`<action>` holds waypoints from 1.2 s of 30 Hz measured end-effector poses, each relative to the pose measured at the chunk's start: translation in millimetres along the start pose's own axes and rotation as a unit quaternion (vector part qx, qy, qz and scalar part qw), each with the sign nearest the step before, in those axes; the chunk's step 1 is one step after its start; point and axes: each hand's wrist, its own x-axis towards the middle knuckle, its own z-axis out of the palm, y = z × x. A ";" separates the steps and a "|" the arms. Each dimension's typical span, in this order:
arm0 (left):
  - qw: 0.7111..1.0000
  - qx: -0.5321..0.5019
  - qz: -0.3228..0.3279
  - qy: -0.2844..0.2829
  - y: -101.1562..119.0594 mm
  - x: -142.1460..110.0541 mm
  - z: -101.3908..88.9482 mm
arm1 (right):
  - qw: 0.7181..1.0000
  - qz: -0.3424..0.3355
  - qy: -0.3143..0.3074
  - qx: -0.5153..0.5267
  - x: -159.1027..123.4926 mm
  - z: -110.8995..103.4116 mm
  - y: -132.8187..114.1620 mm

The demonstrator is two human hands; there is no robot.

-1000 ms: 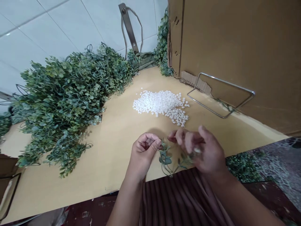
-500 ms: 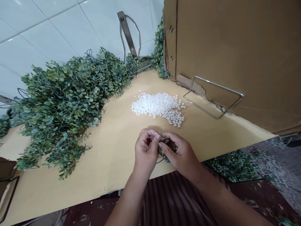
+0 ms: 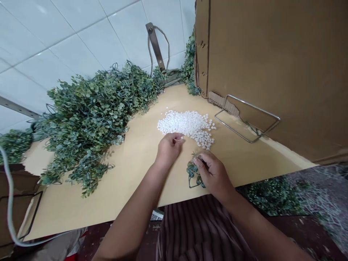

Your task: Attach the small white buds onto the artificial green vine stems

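Note:
My right hand (image 3: 213, 174) is closed around a small artificial green sprig (image 3: 193, 173) just above the tan tabletop (image 3: 136, 174), near its front edge. My left hand (image 3: 169, 146) has reached forward to the near edge of a heap of small white beads (image 3: 187, 124); its fingers are pinched together at the beads, and whether a bead is between them I cannot make out.
A large pile of artificial leafy greenery (image 3: 89, 116) lies along the left and back by the white tiled wall. A big cardboard box (image 3: 272, 65) stands at the right, with a bent metal wire frame (image 3: 246, 119) at its base. More greenery (image 3: 272, 195) lies on the floor at the right.
Both hands were joined on the sprig. My left hand has let go and moved forward to the white beads, while my right hand keeps the sprig, lower on the table.

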 end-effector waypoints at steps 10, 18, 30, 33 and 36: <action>0.999 0.039 0.001 0.010 0.2 12.8 2.8 | 1.000 -0.016 -0.014 0.003 -2.8 -0.7 3.5; 0.935 -0.321 -0.145 -0.031 7.3 -44.0 -6.6 | 0.997 -0.019 -0.075 -0.015 0.8 -1.9 -6.3; 0.838 -0.487 -0.238 -0.064 4.7 -62.7 -9.2 | 0.991 -0.004 -0.109 0.074 2.5 8.1 -15.9; 0.828 -0.500 -0.245 -0.070 2.9 -63.2 -10.4 | 0.992 0.005 -0.096 0.086 1.8 9.8 -15.9; 0.826 -0.502 -0.246 -0.073 1.6 -63.3 -10.7 | 0.993 0.008 -0.081 0.084 0.7 11.4 -15.7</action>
